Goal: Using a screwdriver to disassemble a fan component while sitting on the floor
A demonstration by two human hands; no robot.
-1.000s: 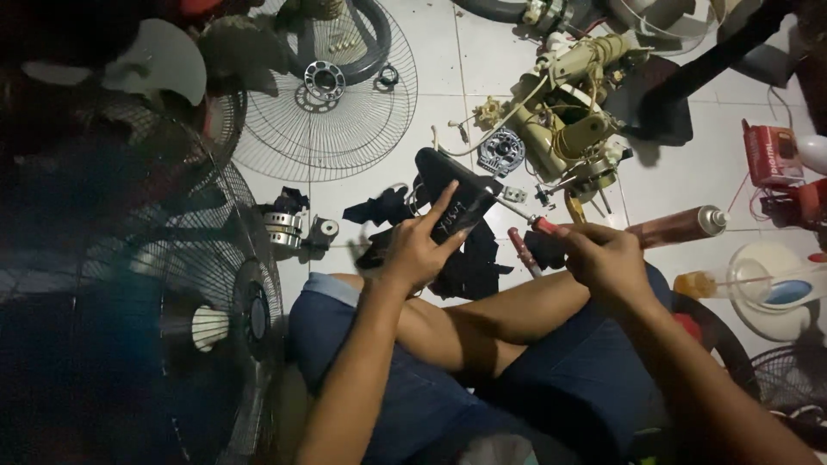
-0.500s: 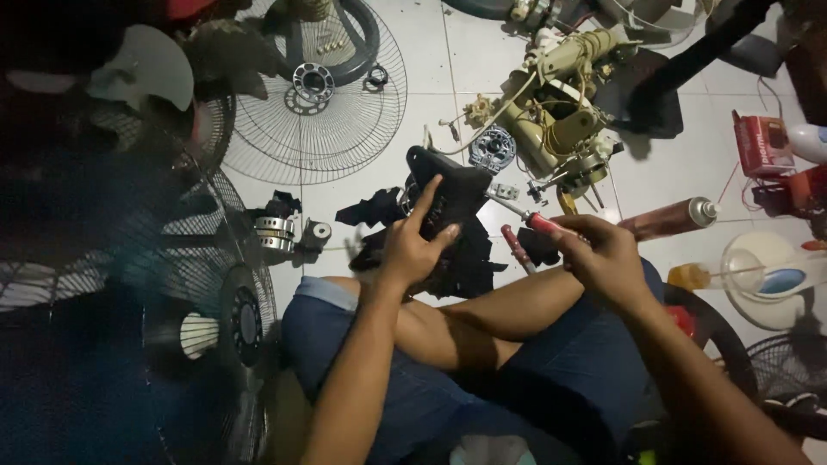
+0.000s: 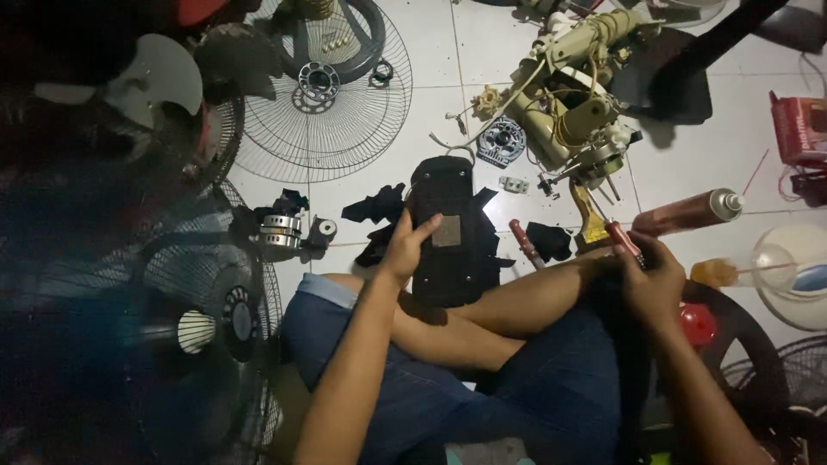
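Crowdedly, left hand point(image 3: 412, 248) grips housing point(image 3: 448, 232).

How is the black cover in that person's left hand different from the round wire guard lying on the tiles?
The black cover is solid, dark and oblong; the wire guard is round, pale, open mesh showing the tiles through it. The left hand holds the cover up over the person's legs, while the guard lies flat and untouched on the floor. Both look like fan parts.

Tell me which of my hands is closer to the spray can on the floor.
Right. Your right hand holds a red-handled tool just below the spray can's bottom end. Your left hand is far off to the can's left, gripping the black housing.
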